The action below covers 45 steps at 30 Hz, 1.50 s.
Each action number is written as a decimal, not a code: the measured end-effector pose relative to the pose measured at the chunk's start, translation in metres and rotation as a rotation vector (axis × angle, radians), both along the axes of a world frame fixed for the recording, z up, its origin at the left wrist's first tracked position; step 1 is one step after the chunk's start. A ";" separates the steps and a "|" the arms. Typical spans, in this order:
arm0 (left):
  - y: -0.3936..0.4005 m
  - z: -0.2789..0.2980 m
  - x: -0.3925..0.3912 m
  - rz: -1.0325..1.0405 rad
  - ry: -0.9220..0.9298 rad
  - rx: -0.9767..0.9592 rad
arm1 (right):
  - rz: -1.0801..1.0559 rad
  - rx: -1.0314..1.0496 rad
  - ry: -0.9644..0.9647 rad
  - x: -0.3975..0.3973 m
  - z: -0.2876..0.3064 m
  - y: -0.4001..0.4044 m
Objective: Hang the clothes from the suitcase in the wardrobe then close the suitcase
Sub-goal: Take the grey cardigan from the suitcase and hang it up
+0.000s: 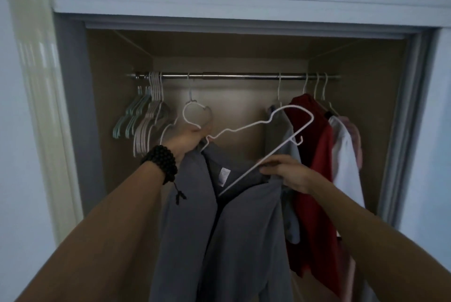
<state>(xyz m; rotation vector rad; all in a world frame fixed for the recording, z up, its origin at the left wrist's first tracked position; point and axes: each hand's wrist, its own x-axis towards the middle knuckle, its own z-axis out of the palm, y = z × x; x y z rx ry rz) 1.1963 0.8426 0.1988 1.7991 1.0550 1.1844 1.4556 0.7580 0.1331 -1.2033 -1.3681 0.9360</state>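
A grey garment (234, 233) hangs in front of me inside the open wardrobe (244, 58). A white wire hanger (288, 126) lies tilted across its neck opening, one end inside the collar. My left hand (190, 142), with a black bead bracelet on the wrist, grips the hanger's hook end together with the garment's left shoulder. My right hand (285, 171) pinches the hanger's lower bar and the collar edge. The metal rail (231, 75) runs above. The suitcase is out of view.
Several empty hangers (146, 116) bunch at the rail's left end, and one empty white hanger (192, 109) hangs beside them. At the right hang a light blue, a red (314, 155), a white (346, 162) and a pink garment. The rail's middle stretch is bare.
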 end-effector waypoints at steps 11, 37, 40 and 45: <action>0.013 -0.016 -0.029 0.158 0.258 0.073 | -0.357 0.012 0.280 0.060 0.056 0.008; 0.001 -0.020 -0.033 0.035 0.300 0.240 | -0.120 0.339 -1.098 -0.033 0.029 0.026; -0.004 -0.018 -0.063 -0.137 0.600 0.046 | -0.170 0.274 -0.992 -0.023 0.017 0.025; 0.001 -0.025 -0.100 -0.129 1.044 0.051 | -0.235 0.134 -0.768 -0.008 0.000 0.024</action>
